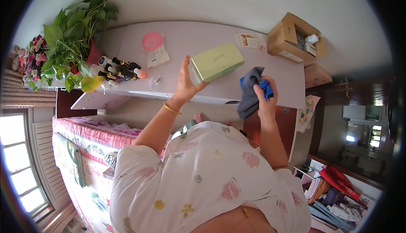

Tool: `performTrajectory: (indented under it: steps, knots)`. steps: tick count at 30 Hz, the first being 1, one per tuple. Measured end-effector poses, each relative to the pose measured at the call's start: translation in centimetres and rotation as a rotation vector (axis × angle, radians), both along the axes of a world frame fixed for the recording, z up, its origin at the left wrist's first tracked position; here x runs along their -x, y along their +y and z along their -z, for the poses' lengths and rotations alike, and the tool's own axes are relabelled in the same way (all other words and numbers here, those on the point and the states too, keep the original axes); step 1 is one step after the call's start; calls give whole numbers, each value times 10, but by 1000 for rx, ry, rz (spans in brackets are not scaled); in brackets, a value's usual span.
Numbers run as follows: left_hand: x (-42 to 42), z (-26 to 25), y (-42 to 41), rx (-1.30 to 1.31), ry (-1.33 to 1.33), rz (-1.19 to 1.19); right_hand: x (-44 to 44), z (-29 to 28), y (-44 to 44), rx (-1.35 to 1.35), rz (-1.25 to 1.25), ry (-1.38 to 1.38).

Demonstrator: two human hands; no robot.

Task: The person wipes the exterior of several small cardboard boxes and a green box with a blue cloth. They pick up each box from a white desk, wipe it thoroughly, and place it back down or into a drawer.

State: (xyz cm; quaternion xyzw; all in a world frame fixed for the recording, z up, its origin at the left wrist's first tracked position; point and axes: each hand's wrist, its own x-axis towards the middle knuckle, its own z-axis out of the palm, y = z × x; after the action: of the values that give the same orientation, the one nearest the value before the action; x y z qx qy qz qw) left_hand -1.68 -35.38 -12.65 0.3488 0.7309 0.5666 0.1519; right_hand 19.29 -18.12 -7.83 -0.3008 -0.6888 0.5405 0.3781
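Observation:
A pale green box (pixel 215 62) with printed writing sits at an angle over the pinkish-white tabletop (pixel 190 33). Its left end looks translucent or shiny. Beside that end is my left hand (pixel 187 85), palm turned towards the box, thumb and fingers spread wide. The thumb tip reaches the box's near lower corner; whether it presses there cannot be told. My right hand (pixel 268 96) grips a bunched dark grey cloth (pixel 249 93) and a bright blue cloth (pixel 265 88) together, held up over the table's near edge, right of the box.
At left stand nail polish-like bottles (pixel 119 71) and a potted vine (pixel 76 33). A pink round item (pixel 152 41) lies on packets (pixel 158 55), a small clear bag (pixel 157 81) nearby. Printed cards (pixel 251 40) and an opened cardboard box (pixel 293 39) are at right. Below, a cabinet door (pixel 95 100) hangs open.

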Motion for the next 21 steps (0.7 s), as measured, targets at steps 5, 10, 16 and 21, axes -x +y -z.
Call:
performTrajectory:
  steps: [5,10,16,21]
  knots:
    - [-1,-2,-5,-93,-109,-43,50,-69,15,-678,-59,-101]
    - [-10,-7,7,56,118,-74,106,-52,5,-774,-259,-528]
    - [-4,0,10,-45,248,-114,118,-56,-43,-874,-453,-524]
    - [5,15,10,-126,274,-96,118,-52,-62,-988,-561,-485]
